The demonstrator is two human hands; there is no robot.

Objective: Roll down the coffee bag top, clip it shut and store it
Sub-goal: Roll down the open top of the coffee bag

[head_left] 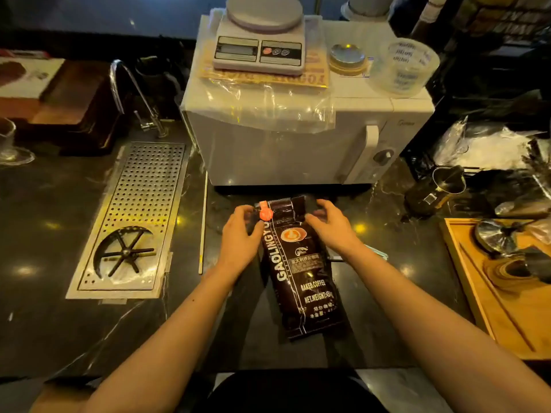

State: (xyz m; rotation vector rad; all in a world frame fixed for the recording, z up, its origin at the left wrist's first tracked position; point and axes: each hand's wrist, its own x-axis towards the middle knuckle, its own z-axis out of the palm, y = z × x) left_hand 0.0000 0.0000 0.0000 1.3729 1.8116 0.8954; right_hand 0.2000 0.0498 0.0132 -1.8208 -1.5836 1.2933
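A dark brown coffee bag with white lettering lies flat on the black counter, its top pointing away from me toward the microwave. The bag's top edge is folded over. An orange clip sits on the left corner of that folded top. My left hand rests at the bag's upper left edge, fingers curled right beside the clip. My right hand holds the folded top at its right side, fingers pressing the fold.
A white microwave stands just beyond the bag, with a kitchen scale and plastic cup on top. A perforated steel drip tray lies at left, a wooden tray with metal tools at right, a milk pitcher behind.
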